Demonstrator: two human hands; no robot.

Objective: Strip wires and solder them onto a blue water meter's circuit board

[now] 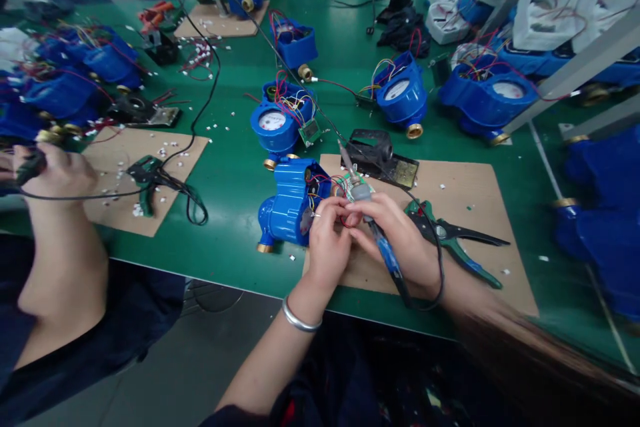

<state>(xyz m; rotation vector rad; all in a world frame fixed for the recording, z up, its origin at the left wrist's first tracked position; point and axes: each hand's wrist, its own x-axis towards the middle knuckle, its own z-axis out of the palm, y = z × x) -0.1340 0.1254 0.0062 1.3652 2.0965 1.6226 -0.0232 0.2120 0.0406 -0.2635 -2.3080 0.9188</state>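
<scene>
My right hand [407, 240] holds a soldering iron [383, 240], its tip pointing up and away from me. Fingertips of both hands meet beside a blue water meter [295, 197], which lies on its side with its wired compartment open. In a pinch, my left hand [330, 240] grips thin red wire [346, 221] coming from that meter. A small green circuit board [356, 181] sits just beyond my fingers, partly hidden by the iron. Near my right hand, green-handled wire strippers [457, 240] lie on a brown board [480, 193].
A black soldering stand [370, 150] is behind my hands. More open blue meters, one upright [275, 123] and another [403, 90], stand farther back. A metal post [565, 73] slants at right. At left, a co-worker's hand [60, 173] is beside another pair of wire strippers [147, 180].
</scene>
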